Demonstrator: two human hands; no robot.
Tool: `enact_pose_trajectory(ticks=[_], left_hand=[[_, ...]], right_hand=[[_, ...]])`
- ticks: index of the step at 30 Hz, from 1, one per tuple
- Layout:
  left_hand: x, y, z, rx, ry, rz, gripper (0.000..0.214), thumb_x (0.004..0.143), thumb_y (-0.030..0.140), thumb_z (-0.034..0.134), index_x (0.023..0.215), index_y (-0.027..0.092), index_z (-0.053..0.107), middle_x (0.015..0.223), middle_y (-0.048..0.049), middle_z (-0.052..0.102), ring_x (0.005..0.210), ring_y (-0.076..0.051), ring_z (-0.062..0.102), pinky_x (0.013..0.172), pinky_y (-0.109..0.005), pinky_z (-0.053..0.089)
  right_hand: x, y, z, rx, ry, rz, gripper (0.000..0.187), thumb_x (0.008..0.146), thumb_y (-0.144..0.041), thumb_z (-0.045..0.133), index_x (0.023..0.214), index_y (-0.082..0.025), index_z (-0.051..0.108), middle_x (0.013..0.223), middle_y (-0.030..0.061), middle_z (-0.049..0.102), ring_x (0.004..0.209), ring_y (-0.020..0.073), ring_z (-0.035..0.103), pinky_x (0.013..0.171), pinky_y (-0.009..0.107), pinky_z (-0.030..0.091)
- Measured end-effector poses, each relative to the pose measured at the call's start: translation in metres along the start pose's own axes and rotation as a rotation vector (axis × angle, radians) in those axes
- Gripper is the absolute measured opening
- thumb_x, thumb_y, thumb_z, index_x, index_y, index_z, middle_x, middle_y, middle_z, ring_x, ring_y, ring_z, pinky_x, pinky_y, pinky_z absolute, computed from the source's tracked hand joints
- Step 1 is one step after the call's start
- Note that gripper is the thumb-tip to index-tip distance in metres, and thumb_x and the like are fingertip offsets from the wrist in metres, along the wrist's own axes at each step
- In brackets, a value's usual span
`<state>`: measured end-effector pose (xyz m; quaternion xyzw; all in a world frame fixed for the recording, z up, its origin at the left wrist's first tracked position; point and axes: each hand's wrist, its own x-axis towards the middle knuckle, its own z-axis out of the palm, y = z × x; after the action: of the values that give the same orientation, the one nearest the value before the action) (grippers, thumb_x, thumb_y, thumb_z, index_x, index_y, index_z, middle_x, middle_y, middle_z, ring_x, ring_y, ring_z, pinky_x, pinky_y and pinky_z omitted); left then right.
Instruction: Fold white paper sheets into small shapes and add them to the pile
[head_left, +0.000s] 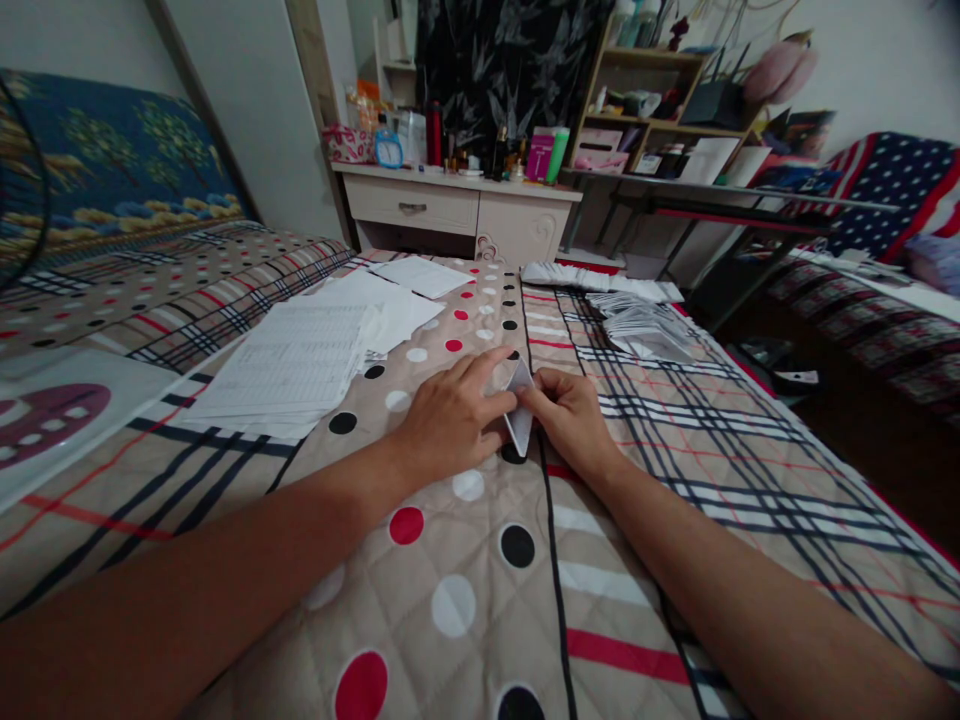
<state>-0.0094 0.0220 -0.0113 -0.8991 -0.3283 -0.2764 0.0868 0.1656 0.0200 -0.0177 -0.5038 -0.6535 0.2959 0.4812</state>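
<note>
A small piece of folded white paper [519, 420] stands on edge between my two hands, just above the bedspread [480, 560]. My left hand [457, 415] pinches its left side between thumb and fingers, with the index finger stretched out past it. On the other side, my right hand [574, 415] grips the paper between thumb and curled fingers. To the left lies a stack of printed sheets [292, 355], with blank white sheets [390, 310] behind it. A pile of folded papers [645, 328] rests at the right, beyond my right hand.
A long white paper bundle [592, 278] lies at the bed's far end. A plastic bag with a purple print [67, 410] is at the left. Past the bed stand a white dresser [435, 205] and a desk with shelves [645, 120]. The bed's edge runs along the right.
</note>
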Motion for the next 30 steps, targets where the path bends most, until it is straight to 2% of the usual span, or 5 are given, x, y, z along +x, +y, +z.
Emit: enact_pose_trajectory(ticks=[6, 13, 20, 24, 30], left_hand=[[0.001, -0.010, 0.009, -0.346, 0.101, -0.019, 0.014, 0.074, 0.028, 0.074, 0.072, 0.017, 0.066, 0.104, -0.0082, 0.066, 0.088, -0.019, 0.063, 0.073, -0.030, 0.050], [0.005, -0.011, 0.005, -0.609, 0.131, -0.287, 0.029, 0.072, 0.032, 0.077, 0.058, 0.014, 0.059, 0.057, 0.0022, 0.054, 0.053, -0.009, 0.046, 0.050, -0.022, 0.034], [0.004, -0.012, 0.008, -0.764, 0.160, -0.423, 0.021, 0.070, 0.026, 0.077, 0.075, 0.016, 0.059, 0.065, 0.0034, 0.059, 0.054, -0.008, 0.050, 0.049, -0.017, 0.036], [0.002, -0.011, 0.008, -0.830, 0.113, -0.427, 0.051, 0.071, 0.022, 0.076, 0.116, 0.019, 0.053, 0.074, 0.0021, 0.068, 0.059, -0.010, 0.060, 0.056, -0.019, 0.043], [0.001, -0.010, 0.008, -0.774, 0.112, -0.415, 0.046, 0.074, 0.024, 0.076, 0.116, 0.019, 0.058, 0.082, -0.0023, 0.074, 0.073, -0.015, 0.069, 0.068, -0.022, 0.050]], right_hand=[[0.000, -0.002, -0.001, 0.055, -0.030, 0.056, 0.029, 0.073, -0.029, 0.061, 0.050, -0.019, 0.046, 0.047, -0.0050, 0.040, 0.047, 0.0084, 0.035, 0.045, 0.024, 0.026], [-0.001, -0.005, -0.003, 0.195, -0.096, 0.097, 0.031, 0.081, -0.045, 0.060, 0.065, -0.018, 0.056, 0.052, -0.0034, 0.051, 0.045, 0.0091, 0.042, 0.044, 0.023, 0.031], [0.001, -0.003, -0.004, 0.185, -0.037, -0.097, 0.031, 0.073, -0.042, 0.075, 0.091, -0.020, 0.064, 0.085, 0.0014, 0.063, 0.067, 0.0127, 0.054, 0.059, 0.026, 0.043], [0.001, -0.001, -0.005, 0.116, -0.043, -0.213, 0.017, 0.078, -0.034, 0.073, 0.083, -0.020, 0.067, 0.089, 0.0038, 0.063, 0.084, 0.0171, 0.057, 0.066, 0.027, 0.045], [0.002, 0.002, -0.002, 0.260, -0.057, -0.099, 0.026, 0.073, -0.034, 0.077, 0.091, -0.021, 0.064, 0.087, 0.0016, 0.063, 0.078, 0.0149, 0.057, 0.067, 0.026, 0.046]])
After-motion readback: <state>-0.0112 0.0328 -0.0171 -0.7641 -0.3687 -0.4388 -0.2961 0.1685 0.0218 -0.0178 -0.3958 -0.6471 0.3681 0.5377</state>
